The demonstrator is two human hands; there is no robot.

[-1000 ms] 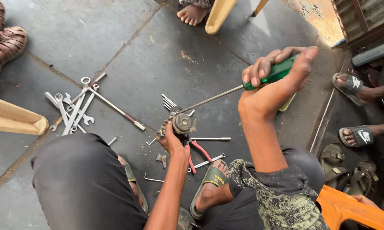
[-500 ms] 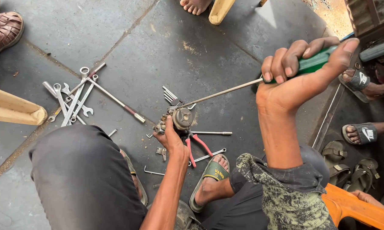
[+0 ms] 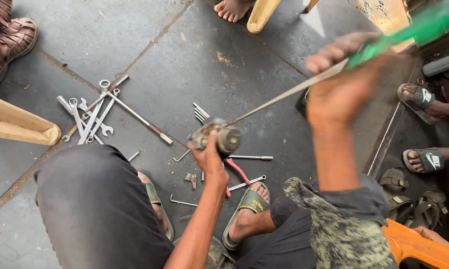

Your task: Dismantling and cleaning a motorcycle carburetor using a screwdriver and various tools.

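Steel, grey and greasy: the small round metal mechanism (image 3: 217, 137) sits clamped in my left hand (image 3: 209, 158), low over the concrete floor (image 3: 194, 55). I judge it dense, rigid and slippery with oil, best gripped around its barrel. My right hand (image 3: 341, 92) is closed on the green plastic handle of a long thin-shafted screwdriver (image 3: 289, 93), its tip meeting the mechanism. Loose chrome spanners (image 3: 90, 117) lie well apart to my left.

screwdriver (image 3: 334, 74): green handle, steel-grey shaft. metal part (image 3: 217, 137): dull grey. pliers (image 3: 237, 172): red grips. spanners (image 3: 92, 117): silver. floor (image 3: 184, 60): dk grey. sandal (image 3: 249, 206): olive green. sleeve (image 3: 344, 234): green camo patt.
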